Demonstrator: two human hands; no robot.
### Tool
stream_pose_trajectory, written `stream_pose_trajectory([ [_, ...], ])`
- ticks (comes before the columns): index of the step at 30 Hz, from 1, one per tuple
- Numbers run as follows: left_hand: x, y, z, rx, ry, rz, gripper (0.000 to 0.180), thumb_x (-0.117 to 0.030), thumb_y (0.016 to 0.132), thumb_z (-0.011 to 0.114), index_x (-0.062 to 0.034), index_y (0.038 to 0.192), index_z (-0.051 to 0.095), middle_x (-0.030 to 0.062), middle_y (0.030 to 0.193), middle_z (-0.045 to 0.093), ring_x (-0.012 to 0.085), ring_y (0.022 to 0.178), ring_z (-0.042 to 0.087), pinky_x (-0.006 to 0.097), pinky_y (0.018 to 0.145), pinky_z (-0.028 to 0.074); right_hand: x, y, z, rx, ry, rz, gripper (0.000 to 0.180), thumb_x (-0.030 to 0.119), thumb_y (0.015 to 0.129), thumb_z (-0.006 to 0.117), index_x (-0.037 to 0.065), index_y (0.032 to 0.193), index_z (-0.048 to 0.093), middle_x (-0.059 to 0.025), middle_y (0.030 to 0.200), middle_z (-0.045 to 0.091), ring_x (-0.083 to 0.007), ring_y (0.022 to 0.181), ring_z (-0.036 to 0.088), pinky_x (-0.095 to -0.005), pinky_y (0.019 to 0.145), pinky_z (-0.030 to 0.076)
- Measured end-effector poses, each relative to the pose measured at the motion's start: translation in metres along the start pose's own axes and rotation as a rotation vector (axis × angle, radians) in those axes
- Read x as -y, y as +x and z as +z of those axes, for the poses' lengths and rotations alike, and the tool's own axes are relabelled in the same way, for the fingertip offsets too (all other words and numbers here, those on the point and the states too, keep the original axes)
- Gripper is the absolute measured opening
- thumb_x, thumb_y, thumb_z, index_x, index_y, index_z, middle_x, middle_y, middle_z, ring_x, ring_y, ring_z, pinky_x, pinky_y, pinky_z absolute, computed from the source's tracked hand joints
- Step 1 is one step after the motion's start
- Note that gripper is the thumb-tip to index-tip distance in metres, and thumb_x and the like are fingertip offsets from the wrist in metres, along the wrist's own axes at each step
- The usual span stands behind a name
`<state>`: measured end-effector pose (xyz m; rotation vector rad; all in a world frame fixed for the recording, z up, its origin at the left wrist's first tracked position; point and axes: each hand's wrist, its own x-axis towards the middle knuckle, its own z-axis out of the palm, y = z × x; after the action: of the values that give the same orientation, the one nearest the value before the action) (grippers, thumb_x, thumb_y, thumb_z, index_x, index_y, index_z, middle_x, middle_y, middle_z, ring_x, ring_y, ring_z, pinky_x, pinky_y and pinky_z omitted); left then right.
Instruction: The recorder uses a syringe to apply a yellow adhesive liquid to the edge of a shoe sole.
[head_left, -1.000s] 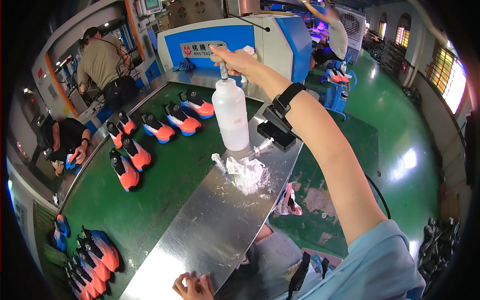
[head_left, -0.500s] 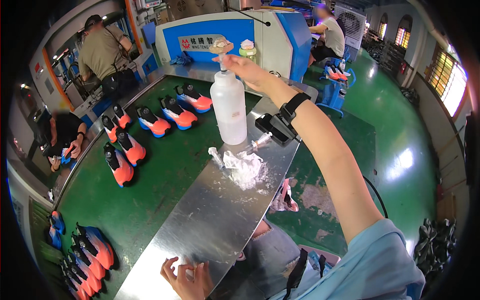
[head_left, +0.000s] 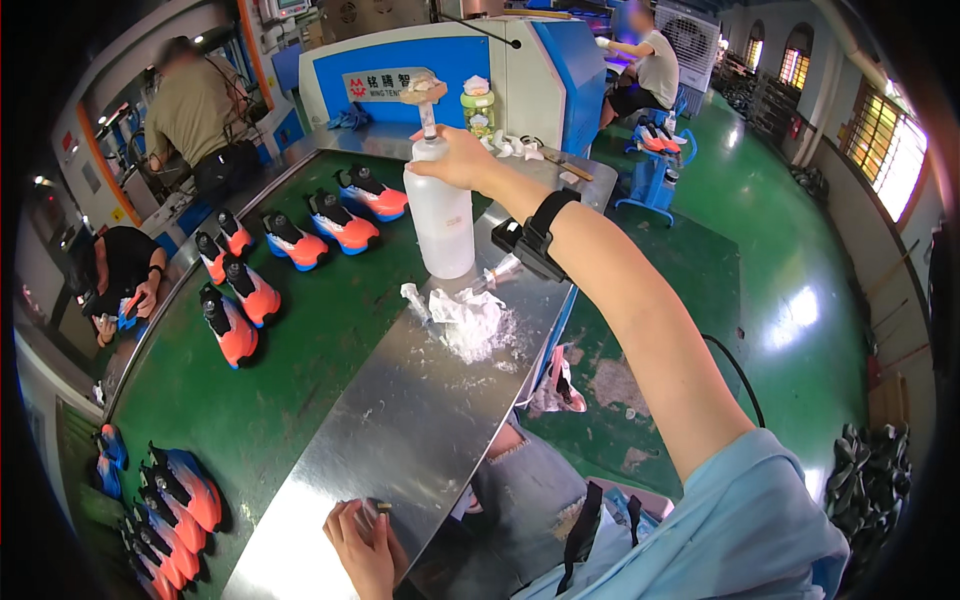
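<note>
My right hand [head_left: 455, 160] is wrapped round the shoulder of a translucent white plastic bottle [head_left: 443, 225], which stands upright on the steel strip and is partly filled. From its top rises a clear neck with a tan, crusted tip [head_left: 424, 92]. Close to the bottle's base lie a crumpled white cloth [head_left: 465, 315] with white residue around it and a small syringe [head_left: 497, 270]. My left hand [head_left: 365, 545] rests low on the steel strip, fingers curled; a small thing shows at its fingertips, too small to name.
Several orange-and-blue shoes [head_left: 293, 241] stand on the green table surface [head_left: 300, 390]. Behind the bottle is a jar with a green label [head_left: 478, 108] near white scraps [head_left: 515, 147]. A co-worker [head_left: 125, 275] handles a shoe at the left; another person [head_left: 200, 115] stands beyond.
My right hand has come down from the bottle's neck to grip its shoulder. My left hand's fingers have drawn closer together. The view has shifted slightly.
</note>
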<state>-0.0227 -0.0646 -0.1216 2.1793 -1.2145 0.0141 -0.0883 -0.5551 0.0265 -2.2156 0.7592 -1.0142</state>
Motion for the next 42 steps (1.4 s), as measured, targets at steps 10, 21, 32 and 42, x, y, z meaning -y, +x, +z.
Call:
stream_pose_trajectory([
  [10, 0.001, -0.037, -0.028, -0.161, -0.105, -0.109, 0.023, -0.009, 0.085, 0.054, -0.0046, 0.108, 0.055, 0.0152, 0.103, 0.058, 0.0298, 0.095, 0.055, 0.036, 0.085, 0.041, 0.040, -0.042, -0.007, -0.256, 0.108, -0.235, 0.047, 0.033, 0.064, 0.073, 0.010, 0.102, 0.061, -0.0127, 0.089, 0.065, -0.0273, 0.084, 0.063, -0.0339, 0.077, 0.048],
  [21, -0.035, 0.036, -0.102, -0.292, -0.184, 0.212, 0.042, -0.019, 0.093, 0.044, 0.0010, 0.129, 0.038, 0.0156, 0.091, 0.061, 0.0204, 0.089, 0.057, 0.028, 0.075, 0.045, 0.182, -0.134, -0.060, -0.047, 0.308, -0.264, 0.045, 0.026, 0.072, 0.071, 0.003, 0.107, 0.055, -0.0067, 0.085, 0.064, -0.0139, 0.077, 0.061, -0.0291, 0.072, 0.049],
  [32, -0.174, 0.088, -0.028, 0.516, -1.236, 0.442, 0.097, -0.046, 0.075, 0.064, -0.0104, 0.142, 0.004, 0.0183, 0.145, 0.014, 0.0376, 0.129, 0.028, 0.049, 0.100, 0.029, 0.160, -0.318, -0.060, 0.416, 0.797, 0.029, 0.041, 0.019, 0.077, 0.069, 0.005, 0.112, 0.052, -0.0050, 0.102, 0.058, -0.0111, 0.096, 0.054, -0.0276, 0.086, 0.043],
  [42, -0.194, 0.058, 0.111, 1.280, -1.447, -0.118, 0.069, -0.001, 0.078, 0.058, -0.0073, 0.138, 0.023, 0.0131, 0.136, 0.032, 0.0296, 0.105, 0.055, 0.035, 0.086, 0.048, 0.075, -0.421, -0.016, 0.076, 1.363, 0.910, 0.033, 0.023, 0.084, 0.061, 0.004, 0.109, 0.050, -0.0041, 0.098, 0.057, -0.0128, 0.089, 0.058, -0.0286, 0.074, 0.048],
])
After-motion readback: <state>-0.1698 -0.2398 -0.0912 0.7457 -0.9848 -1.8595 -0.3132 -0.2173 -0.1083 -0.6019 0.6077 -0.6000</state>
